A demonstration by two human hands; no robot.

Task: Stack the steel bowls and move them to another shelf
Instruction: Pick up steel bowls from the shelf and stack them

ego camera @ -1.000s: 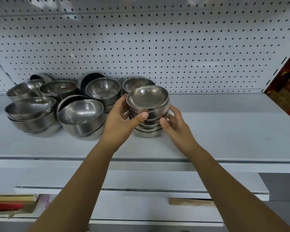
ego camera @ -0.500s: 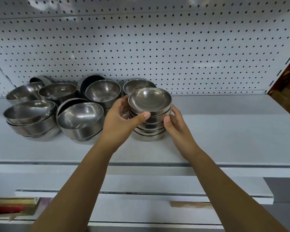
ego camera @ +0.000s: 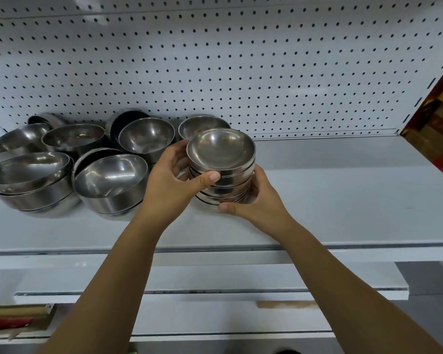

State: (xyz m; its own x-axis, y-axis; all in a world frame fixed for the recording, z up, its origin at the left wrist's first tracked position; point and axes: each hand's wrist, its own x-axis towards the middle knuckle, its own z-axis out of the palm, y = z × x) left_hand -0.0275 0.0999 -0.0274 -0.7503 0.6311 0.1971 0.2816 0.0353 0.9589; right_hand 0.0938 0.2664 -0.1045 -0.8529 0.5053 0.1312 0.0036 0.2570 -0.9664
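Several small steel bowls sit nested in one stack [ego camera: 221, 180] on the white shelf [ego camera: 343, 200], a little right of the shelf's middle and toward its back. The uppermost bowl [ego camera: 220, 149] faces up, shallow and shiny, tipped slightly toward the camera. Whether the bottom of the stack rests on the shelf or is just off it cannot be told.

Both hands hold the stack. The left hand [ego camera: 169, 180] grips it from the left: its thumb lies across the front just under the uppermost bowl's rim and its fingers curl round the far side. The right hand [ego camera: 262, 200] cups the stack low on the right, with the thumb against the front of the bottom bowl and the fingers wrapped behind.

Just left of the stack stand the bigger bowls [ego camera: 110, 180], some nested in twos or threes, in two rough rows that reach the shelf's left end. One more bowl [ego camera: 202, 125] stands right behind the stack, near the back wall.

That wall is a white pegboard panel [ego camera: 241, 72] full of small holes. At the far right edge stands a red and brown box [ego camera: 437, 123]. Below the forearms runs a lower shelf [ego camera: 215, 279], also white, and at the bottom left corner lie some tan and red items [ego camera: 10, 318] too blurred to name.
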